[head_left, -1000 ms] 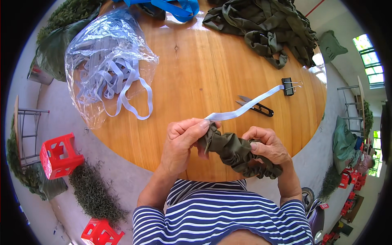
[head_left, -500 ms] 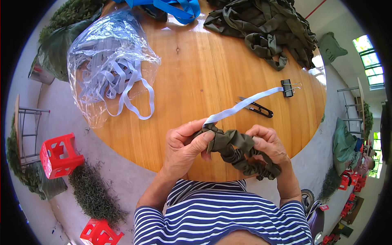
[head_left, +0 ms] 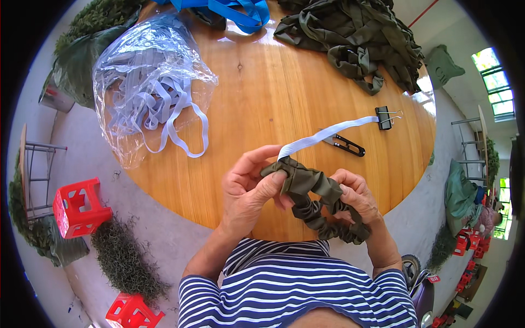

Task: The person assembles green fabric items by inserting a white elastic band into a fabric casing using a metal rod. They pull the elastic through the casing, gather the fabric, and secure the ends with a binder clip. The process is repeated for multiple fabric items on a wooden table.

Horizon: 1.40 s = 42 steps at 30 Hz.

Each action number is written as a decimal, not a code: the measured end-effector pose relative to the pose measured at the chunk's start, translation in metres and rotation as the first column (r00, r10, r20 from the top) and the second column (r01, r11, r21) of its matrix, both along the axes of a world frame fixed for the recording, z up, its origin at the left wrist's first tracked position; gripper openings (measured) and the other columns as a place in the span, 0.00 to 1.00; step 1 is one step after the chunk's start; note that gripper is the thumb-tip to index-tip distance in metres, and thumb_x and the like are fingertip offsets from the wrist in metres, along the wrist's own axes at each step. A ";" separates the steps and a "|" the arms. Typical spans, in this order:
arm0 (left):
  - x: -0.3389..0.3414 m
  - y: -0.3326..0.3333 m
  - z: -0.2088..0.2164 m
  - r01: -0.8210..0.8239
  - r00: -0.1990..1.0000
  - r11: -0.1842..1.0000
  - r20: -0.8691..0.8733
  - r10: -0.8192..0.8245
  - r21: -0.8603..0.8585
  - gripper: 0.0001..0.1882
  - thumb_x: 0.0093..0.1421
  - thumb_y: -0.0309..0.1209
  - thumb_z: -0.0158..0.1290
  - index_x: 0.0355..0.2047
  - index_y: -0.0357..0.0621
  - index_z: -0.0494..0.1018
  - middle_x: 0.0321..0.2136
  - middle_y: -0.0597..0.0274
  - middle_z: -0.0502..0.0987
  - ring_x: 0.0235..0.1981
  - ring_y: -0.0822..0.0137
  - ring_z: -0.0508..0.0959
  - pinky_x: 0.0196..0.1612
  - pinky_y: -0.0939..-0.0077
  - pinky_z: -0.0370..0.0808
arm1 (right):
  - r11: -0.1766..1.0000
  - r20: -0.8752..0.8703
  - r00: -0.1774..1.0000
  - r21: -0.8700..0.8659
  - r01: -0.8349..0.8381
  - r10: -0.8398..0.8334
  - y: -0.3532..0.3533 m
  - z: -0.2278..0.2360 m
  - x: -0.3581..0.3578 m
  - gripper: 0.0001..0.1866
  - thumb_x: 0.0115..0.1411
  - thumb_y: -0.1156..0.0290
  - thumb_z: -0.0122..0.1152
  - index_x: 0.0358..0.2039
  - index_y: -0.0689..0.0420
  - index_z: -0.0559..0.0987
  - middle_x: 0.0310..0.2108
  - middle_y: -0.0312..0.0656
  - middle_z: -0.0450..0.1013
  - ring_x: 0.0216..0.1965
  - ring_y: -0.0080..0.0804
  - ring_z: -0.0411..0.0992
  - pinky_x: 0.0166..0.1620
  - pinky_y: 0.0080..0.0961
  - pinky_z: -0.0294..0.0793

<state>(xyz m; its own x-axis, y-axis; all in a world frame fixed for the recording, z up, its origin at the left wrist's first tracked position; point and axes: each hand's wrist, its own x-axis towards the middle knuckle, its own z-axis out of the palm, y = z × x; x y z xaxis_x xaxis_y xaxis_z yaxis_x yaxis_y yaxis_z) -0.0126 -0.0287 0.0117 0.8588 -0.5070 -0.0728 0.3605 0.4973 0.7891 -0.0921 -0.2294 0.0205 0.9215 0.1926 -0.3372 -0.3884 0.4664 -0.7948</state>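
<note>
Near the table's front edge, a gathered olive-green fabric tube (head_left: 313, 185) hangs in a loop between my hands. My left hand (head_left: 249, 186) pinches its left end between thumb and fingers. Farther along the right side of the loop, my right hand (head_left: 355, 197) grips the bunched cloth. White elastic band (head_left: 311, 141) comes out of the tube by my left fingers and runs to the right. Its far end is clamped in a black binder clip (head_left: 385, 118). Small black thread snips (head_left: 347, 145) lie on the table, partly under the band.
A clear plastic bag (head_left: 156, 65) of loose white elastic lies on the left of the wooden table (head_left: 251, 98). Olive fabric strips (head_left: 355, 38) are piled at the far right, with blue straps (head_left: 240, 13) at the far edge. Red stools (head_left: 82, 208) stand on the floor to the left.
The left fingers have loosened and spread a little around the tube's end. The fabric loop has turned and opened slightly, and the band's near end has shifted right.
</note>
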 end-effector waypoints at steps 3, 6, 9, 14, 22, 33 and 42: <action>-0.005 0.002 0.000 -0.101 0.991 0.987 0.096 0.090 0.126 0.16 0.55 0.24 0.51 0.44 0.36 0.65 0.30 0.56 0.75 0.22 0.72 0.76 0.20 0.88 0.70 | 0.998 -0.036 0.999 0.061 -0.004 0.006 0.000 0.000 0.000 0.12 0.58 0.67 0.53 0.37 0.61 0.71 0.31 0.34 0.72 0.30 0.14 0.68 0.30 0.09 0.69; -0.010 -0.002 -0.003 -0.281 0.938 0.940 0.259 0.228 0.191 0.11 0.53 0.22 0.52 0.38 0.36 0.68 0.32 0.54 0.74 0.23 0.73 0.75 0.20 0.88 0.71 | 0.997 -0.048 0.999 0.073 -0.011 0.014 0.002 -0.001 0.000 0.11 0.58 0.67 0.53 0.37 0.61 0.71 0.31 0.34 0.71 0.28 0.13 0.68 0.28 0.09 0.68; -0.007 -0.006 -0.012 -0.499 0.751 0.841 0.590 0.297 0.211 0.09 0.52 0.20 0.53 0.35 0.35 0.70 0.34 0.53 0.73 0.24 0.74 0.74 0.21 0.87 0.71 | 1.000 -0.045 0.999 -0.001 -0.027 0.027 0.002 -0.001 -0.001 0.11 0.58 0.68 0.53 0.38 0.61 0.71 0.30 0.34 0.72 0.27 0.12 0.67 0.26 0.07 0.67; -0.008 -0.001 -0.014 -0.460 0.784 0.857 0.560 0.269 0.231 0.05 0.54 0.20 0.51 0.32 0.36 0.69 0.32 0.56 0.72 0.25 0.75 0.73 0.23 0.86 0.70 | 0.998 -0.030 0.999 0.041 0.037 -0.036 0.002 0.000 -0.001 0.10 0.58 0.67 0.52 0.37 0.59 0.71 0.27 0.34 0.71 0.19 0.10 0.63 0.18 0.05 0.60; -0.005 0.001 -0.011 -0.321 0.910 0.917 0.346 0.229 0.237 0.08 0.59 0.29 0.47 0.35 0.38 0.64 0.31 0.56 0.73 0.23 0.72 0.74 0.23 0.85 0.69 | 0.985 -0.038 0.998 -0.163 0.049 -0.056 0.000 -0.001 0.000 0.10 0.58 0.68 0.52 0.37 0.60 0.71 0.24 0.31 0.69 0.17 0.10 0.61 0.18 0.06 0.58; -0.015 -0.003 0.007 0.119 0.922 0.988 -0.358 -0.145 -0.095 0.19 0.61 0.40 0.43 0.42 0.35 0.66 0.36 0.52 0.75 0.38 0.62 0.76 0.35 0.71 0.75 | 0.875 0.176 0.984 -0.480 0.059 0.030 0.006 0.010 -0.009 0.10 0.57 0.69 0.54 0.37 0.61 0.70 0.26 0.33 0.71 0.25 0.13 0.66 0.29 0.11 0.66; -0.028 -0.029 -0.010 0.082 0.931 0.992 -0.348 -0.111 -0.096 0.13 0.61 0.33 0.44 0.38 0.35 0.69 0.35 0.54 0.75 0.39 0.66 0.75 0.44 0.73 0.72 | 0.739 0.256 0.966 -0.647 0.188 -0.022 0.023 0.004 -0.013 0.12 0.56 0.70 0.55 0.39 0.60 0.69 0.26 0.37 0.71 0.26 0.16 0.68 0.29 0.14 0.68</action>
